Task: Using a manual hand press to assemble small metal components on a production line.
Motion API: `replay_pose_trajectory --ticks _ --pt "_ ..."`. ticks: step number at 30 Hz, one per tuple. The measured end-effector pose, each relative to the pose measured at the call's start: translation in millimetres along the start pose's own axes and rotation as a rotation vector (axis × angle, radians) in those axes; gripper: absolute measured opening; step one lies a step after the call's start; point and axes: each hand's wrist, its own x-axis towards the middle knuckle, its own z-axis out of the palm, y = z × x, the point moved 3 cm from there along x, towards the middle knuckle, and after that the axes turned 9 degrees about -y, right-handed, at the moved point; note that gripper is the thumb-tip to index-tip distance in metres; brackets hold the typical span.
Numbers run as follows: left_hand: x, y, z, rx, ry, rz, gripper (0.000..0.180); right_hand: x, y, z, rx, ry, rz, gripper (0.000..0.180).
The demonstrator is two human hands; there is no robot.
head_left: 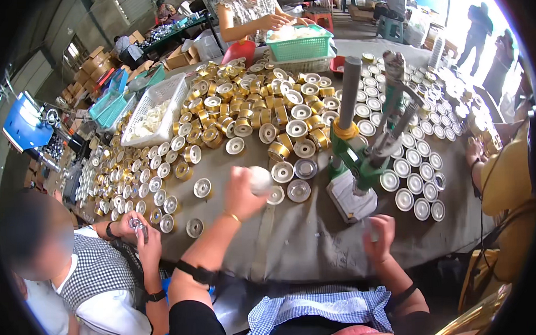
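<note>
Over the table, left of the press, my left hand [240, 195] is closed around a white round cap [261, 180], smeared by motion. Below that hand's fingers lies another white cap [275, 195], next to silver-rimmed discs [299, 190]. My right hand [381, 238] is raised near the table's front edge, its fingers curled in. A pale blur shows at its fingertips, too unclear to name. Between and beyond my hands stands a green hand press [351, 150] with a grey post and a pale metal base. Neither hand touches it.
Gold-sided caps [242, 109] lie heaped across the table's middle. White caps [420, 162] spread in rows right of the press. A white basket [154, 115] holds pale pieces. Co-workers sit at left and right; another handles things above a green basket [300, 46] at the far side.
</note>
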Motion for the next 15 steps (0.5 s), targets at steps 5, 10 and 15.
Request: replay_pose_trajectory --ticks 5,10,15 --pt "-78.3 142.0 12.4 -0.296 -0.134 0.529 0.064 49.9 -72.2 20.1 1.096 -0.385 0.501 0.051" --pt "-102.2 165.0 16.3 -1.156 -0.276 0.158 0.076 44.4 -75.2 -9.4 1.069 -0.375 0.306 0.057" --pt "-105.0 165.8 34.5 -1.591 -0.731 -0.128 0.064 38.1 -75.8 -22.3 0.886 -0.346 0.233 0.061"
